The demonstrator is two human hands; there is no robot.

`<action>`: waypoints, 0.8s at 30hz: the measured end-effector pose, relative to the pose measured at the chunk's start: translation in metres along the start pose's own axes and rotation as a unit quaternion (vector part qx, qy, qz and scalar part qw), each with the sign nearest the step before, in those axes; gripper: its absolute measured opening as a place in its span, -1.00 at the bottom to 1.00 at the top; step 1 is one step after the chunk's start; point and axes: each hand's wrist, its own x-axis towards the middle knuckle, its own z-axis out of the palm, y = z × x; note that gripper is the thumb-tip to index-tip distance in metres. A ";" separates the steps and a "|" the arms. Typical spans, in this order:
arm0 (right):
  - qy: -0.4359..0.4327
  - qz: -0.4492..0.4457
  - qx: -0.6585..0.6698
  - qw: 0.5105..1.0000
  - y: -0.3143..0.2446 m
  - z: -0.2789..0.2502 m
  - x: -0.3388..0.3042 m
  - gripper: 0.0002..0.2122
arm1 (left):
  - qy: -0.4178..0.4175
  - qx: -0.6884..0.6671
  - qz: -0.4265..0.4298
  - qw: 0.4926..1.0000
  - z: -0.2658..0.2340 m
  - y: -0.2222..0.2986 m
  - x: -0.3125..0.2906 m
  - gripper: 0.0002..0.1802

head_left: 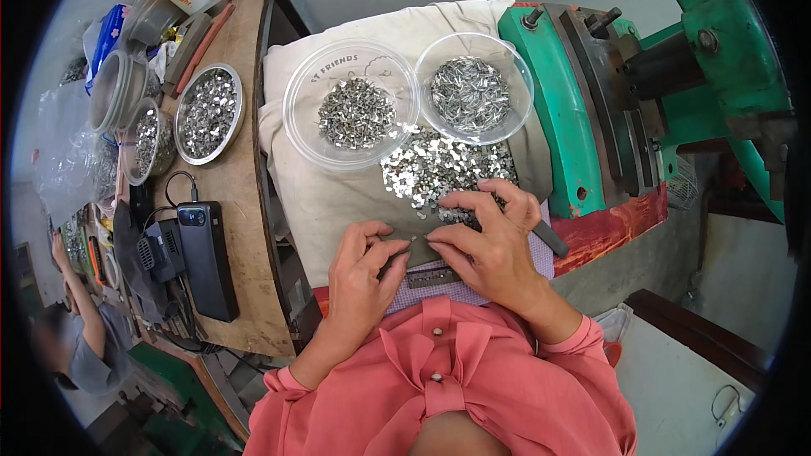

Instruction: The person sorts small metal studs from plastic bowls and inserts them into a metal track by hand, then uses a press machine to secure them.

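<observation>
While the left hand (359,277) and right hand (500,255) curl half-closed, a tiny metal piece (414,239) sits between their fingertips; metal discs (422,171) lie just beyond; whether either grips anything is unclear.

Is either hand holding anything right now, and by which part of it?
A tiny pale piece shows by the fingertips of the left hand, but whether it is held, or where, cannot be told. Nor can the right hand's hold.
</observation>
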 end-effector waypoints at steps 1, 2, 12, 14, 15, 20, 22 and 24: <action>0.000 0.000 0.000 1.000 -0.001 0.002 0.000 -0.89 | -0.013 -0.011 -0.026 1.000 -0.002 0.001 -0.001 -0.76; 0.002 0.000 0.003 1.000 -0.002 0.003 0.000 -0.89 | -0.026 -0.022 -0.053 0.998 -0.002 0.001 -0.003 -0.76; 0.002 -0.028 -0.048 0.998 -0.012 0.020 0.007 -0.87 | 0.035 -0.067 -0.070 0.995 -0.004 -0.008 -0.009 -0.76; -0.009 -0.024 -0.035 0.999 -0.009 0.017 0.009 -0.86 | 0.033 -0.071 -0.066 0.995 -0.004 -0.009 -0.010 -0.75; -0.017 -0.023 -0.022 0.999 -0.008 0.015 0.010 -0.85 | 0.034 -0.072 -0.066 0.995 -0.004 -0.009 -0.010 -0.75; -0.019 0.010 -0.005 1.000 0.000 0.001 0.009 -0.83 | 0.025 -0.056 -0.064 0.996 -0.005 -0.006 -0.009 -0.75; -0.024 0.016 0.003 1.000 0.003 -0.003 0.007 -0.83 | 0.023 -0.045 -0.057 0.997 -0.004 -0.007 -0.008 -0.77; -0.022 0.015 0.003 1.000 0.002 -0.004 0.006 -0.83 | 0.022 -0.035 -0.051 0.998 -0.002 -0.007 -0.008 -0.79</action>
